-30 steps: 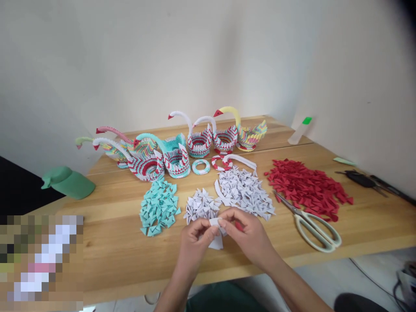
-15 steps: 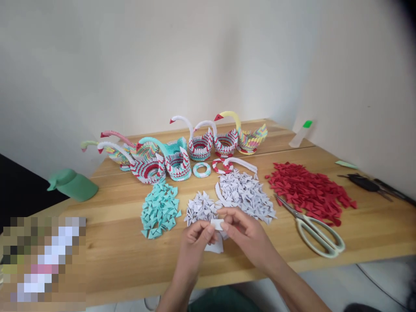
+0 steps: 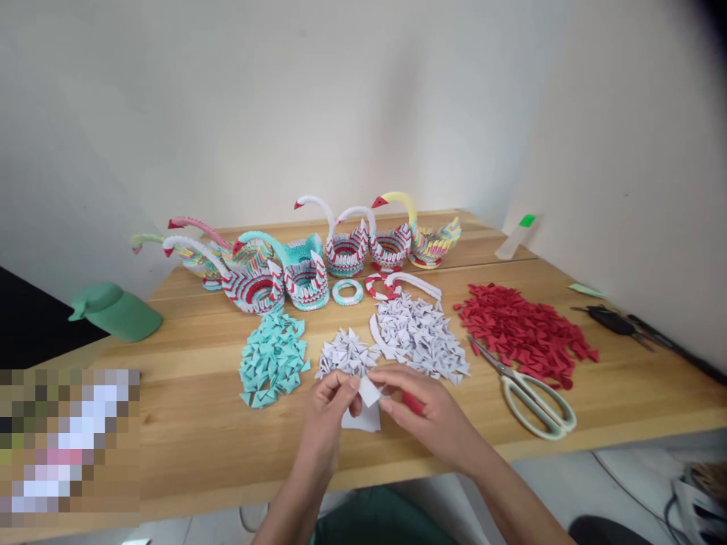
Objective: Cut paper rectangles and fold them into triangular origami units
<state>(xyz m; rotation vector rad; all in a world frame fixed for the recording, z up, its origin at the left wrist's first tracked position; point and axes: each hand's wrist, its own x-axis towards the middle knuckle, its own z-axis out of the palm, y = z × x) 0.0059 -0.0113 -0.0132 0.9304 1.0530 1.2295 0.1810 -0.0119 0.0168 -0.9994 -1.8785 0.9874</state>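
Between my hands is a small white paper piece (image 3: 370,392), folded and tilted, above the table's front part. My left hand (image 3: 329,405) pinches its left edge between thumb and fingers. My right hand (image 3: 423,409) has its fingers closed at the piece's right side, with the index finger along the top. Beneath, a flat white paper sheet (image 3: 362,418) lies on the table, partly covered by my hands. A small red thing (image 3: 413,403) shows behind my right fingers; its kind is hidden. Just beyond my hands lies a pile of white folded paper triangles (image 3: 345,353).
Turquoise triangles (image 3: 273,359) lie left, a larger white pile (image 3: 423,341) ahead and red triangles (image 3: 522,329) right. Scissors (image 3: 537,401) rest near the right front. Several folded-paper swans (image 3: 307,284) stand behind two paper rings (image 3: 347,292). A green jug (image 3: 117,312) is at left.
The white paper piece has turned from lying level to slanted in my fingers, and my right fingers have shifted around it. The whole view has moved slightly.
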